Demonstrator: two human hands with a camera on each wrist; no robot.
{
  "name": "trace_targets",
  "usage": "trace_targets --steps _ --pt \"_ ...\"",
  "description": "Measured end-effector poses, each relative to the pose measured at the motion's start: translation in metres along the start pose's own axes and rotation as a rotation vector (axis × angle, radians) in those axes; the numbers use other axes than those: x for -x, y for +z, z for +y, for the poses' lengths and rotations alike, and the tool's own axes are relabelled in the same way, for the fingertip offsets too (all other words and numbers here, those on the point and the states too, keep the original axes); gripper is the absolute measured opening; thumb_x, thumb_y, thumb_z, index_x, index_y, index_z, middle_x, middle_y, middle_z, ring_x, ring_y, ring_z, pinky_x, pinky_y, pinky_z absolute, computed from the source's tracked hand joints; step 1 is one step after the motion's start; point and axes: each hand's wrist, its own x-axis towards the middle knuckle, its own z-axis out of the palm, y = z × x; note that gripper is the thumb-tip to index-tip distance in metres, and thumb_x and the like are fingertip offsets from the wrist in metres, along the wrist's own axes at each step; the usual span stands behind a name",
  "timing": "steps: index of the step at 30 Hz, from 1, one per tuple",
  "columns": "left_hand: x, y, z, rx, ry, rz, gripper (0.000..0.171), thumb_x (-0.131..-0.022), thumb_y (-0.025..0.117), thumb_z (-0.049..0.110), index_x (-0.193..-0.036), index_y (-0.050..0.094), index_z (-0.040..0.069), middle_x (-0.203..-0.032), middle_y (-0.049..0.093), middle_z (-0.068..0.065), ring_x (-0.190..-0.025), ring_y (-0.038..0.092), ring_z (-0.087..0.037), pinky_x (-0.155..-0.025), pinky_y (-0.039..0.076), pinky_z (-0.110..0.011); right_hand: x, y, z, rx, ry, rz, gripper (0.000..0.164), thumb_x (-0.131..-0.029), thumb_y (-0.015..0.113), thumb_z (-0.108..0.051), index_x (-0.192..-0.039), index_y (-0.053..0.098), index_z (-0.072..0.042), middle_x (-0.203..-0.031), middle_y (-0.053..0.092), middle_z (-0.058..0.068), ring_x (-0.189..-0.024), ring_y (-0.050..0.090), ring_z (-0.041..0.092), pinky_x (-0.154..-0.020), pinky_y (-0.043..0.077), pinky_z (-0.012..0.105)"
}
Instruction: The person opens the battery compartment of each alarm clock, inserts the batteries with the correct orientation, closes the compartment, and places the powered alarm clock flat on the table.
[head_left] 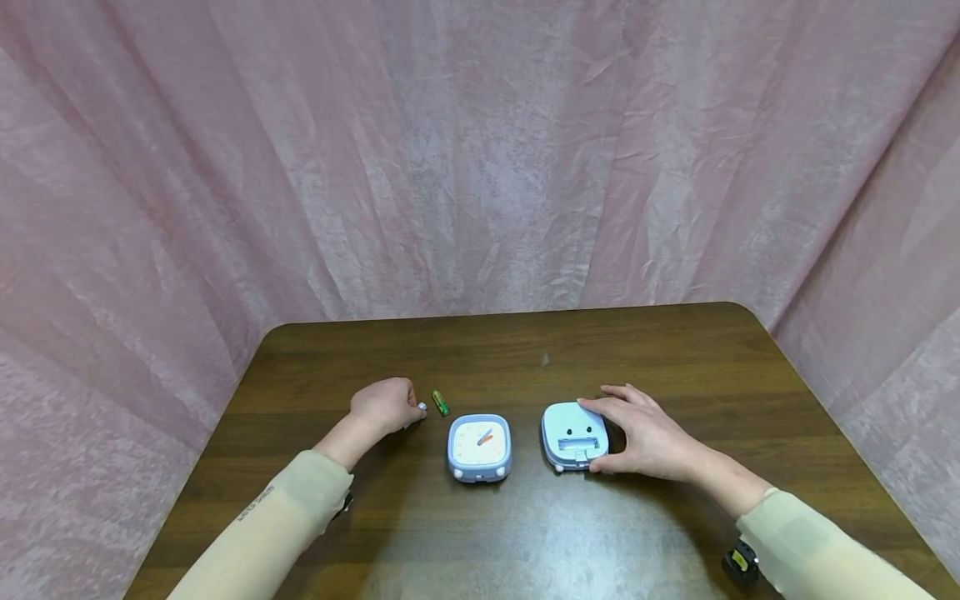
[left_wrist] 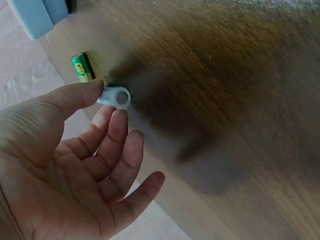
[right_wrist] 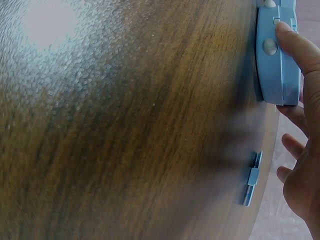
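My left hand [head_left: 386,406] pinches a small whitish piece with a round, ring-like end [left_wrist: 116,97] between thumb and fingertips, just above the table. Its exact kind I cannot tell. Beside that hand lies a green battery [left_wrist: 82,67]. My right hand [head_left: 637,435] grips the right side of a light-blue clock [head_left: 574,427], thumb at the near edge and fingers at the far edge. This clock lies back side up, with its battery slot uncovered. A second blue clock [head_left: 480,444], with a white dial and orange and blue hands, lies face up between my hands.
A small blue plastic strip, apparently the battery cover [right_wrist: 253,178], lies on the table near my right hand. The wooden table [head_left: 465,358] has a rounded far edge, with pink curtains [head_left: 480,167] hanging behind and at the sides.
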Motion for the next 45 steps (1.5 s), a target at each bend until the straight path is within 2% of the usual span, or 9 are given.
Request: trace_targets --steps 5,16,23,32,45 --pt "0.001 0.0 -0.005 0.002 0.021 0.002 0.021 -0.091 0.076 0.035 -0.083 0.065 0.018 -0.078 0.061 0.004 -0.071 0.056 -0.016 -0.061 0.045 -0.038 0.0 0.0 0.0 -0.003 0.003 -0.005 0.094 -0.07 0.088 -0.061 -0.15 0.054 -0.025 -0.152 0.05 0.009 -0.146 0.032 0.035 -0.112 0.024 0.066" --pt "0.002 0.0 -0.012 -0.01 0.118 0.006 0.015 -0.089 0.081 0.028 -0.093 0.07 0.019 -0.085 0.063 0.006 -0.074 0.056 -0.017 -0.063 0.047 -0.037 0.0 0.0 0.0 0.001 -0.007 -0.002 0.094 -0.071 0.088 -0.06 -0.15 0.054 -0.024 -0.15 0.053 0.008 -0.146 0.033 0.034 -0.113 0.022 0.066" --pt "0.0 0.005 -0.011 -0.028 0.189 0.045 0.02 -0.088 0.082 0.029 -0.104 0.073 0.019 -0.096 0.066 0.005 -0.087 0.059 -0.018 -0.08 0.049 -0.045 0.0 0.0 -0.001 -0.01 -0.005 0.004 0.093 -0.071 0.088 -0.061 -0.15 0.055 -0.024 -0.15 0.052 0.009 -0.145 0.033 0.034 -0.113 0.022 0.066" --pt "-0.001 0.009 -0.01 -0.06 0.231 0.084 0.015 -0.087 0.082 0.028 -0.097 0.073 0.02 -0.087 0.062 0.006 -0.082 0.055 -0.017 -0.075 0.046 -0.043 0.001 0.0 -0.001 -0.016 0.01 -0.007 0.094 -0.072 0.087 -0.061 -0.151 0.053 -0.026 -0.154 0.048 0.01 -0.147 0.03 0.036 -0.112 0.022 0.068" --pt "0.003 0.009 -0.012 -0.072 0.262 0.111 0.011 -0.088 0.082 0.026 -0.087 0.072 0.023 -0.079 0.059 0.009 -0.076 0.055 -0.014 -0.075 0.046 -0.042 0.0 0.0 -0.001 -0.011 0.007 0.002 0.093 -0.071 0.088 -0.06 -0.15 0.054 -0.025 -0.152 0.05 0.01 -0.146 0.032 0.035 -0.113 0.023 0.067"
